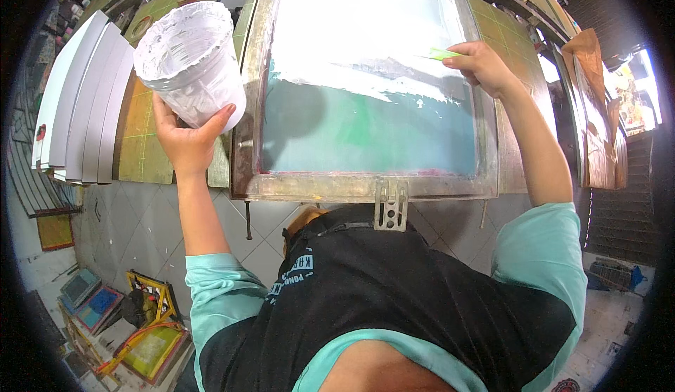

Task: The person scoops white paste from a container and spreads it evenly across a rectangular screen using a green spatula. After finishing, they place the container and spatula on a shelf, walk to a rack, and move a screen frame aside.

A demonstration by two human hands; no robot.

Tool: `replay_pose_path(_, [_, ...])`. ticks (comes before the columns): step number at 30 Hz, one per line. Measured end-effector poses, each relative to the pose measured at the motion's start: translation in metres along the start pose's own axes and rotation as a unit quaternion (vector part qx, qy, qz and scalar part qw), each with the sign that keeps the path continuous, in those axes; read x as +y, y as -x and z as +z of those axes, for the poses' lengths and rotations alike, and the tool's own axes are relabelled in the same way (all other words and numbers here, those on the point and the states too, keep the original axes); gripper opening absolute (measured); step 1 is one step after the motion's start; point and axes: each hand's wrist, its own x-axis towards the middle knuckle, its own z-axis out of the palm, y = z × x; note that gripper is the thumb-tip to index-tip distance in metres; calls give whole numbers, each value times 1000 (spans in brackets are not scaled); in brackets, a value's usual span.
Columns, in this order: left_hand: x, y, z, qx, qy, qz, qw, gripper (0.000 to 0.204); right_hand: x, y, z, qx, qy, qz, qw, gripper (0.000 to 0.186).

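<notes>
Here, white paste [185, 43] inside tub [219, 86].

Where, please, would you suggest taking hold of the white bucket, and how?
I would cup the white bucket round its lower wall, from the person's near side, as the left hand does: the rim is smeared with white, while the rounded lower wall looks cleaner and likely seats a palm better.
</notes>
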Motion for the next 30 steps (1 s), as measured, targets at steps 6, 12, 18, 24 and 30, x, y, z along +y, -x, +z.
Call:
replay_pose_path(6, [7, 1, -5, 3, -16, -6, 1000, 79, 34, 33, -42, 39, -114, -25, 992, 29])
replay_pose_path(12, [1, -1, 9, -8, -105, 6, 994, 96, 25, 64, -63, 108, -92, -128, 982, 28])
replay_pose_path(18, [8, -11, 34, -63, -214, 102, 970, 107, -31, 99, -48, 233, 76, -346, 906, 22])
replay_pose_path(24, [20, -11, 42, -116, -136, 175, 968, 109, -121, 143, -13, 158, 244, -441, 849, 20])
replay_pose_path(30, [28, -10, 46, -153, -122, 196, 961, 109, -166, 148, 36, 189, 548, -507, 638, 25])
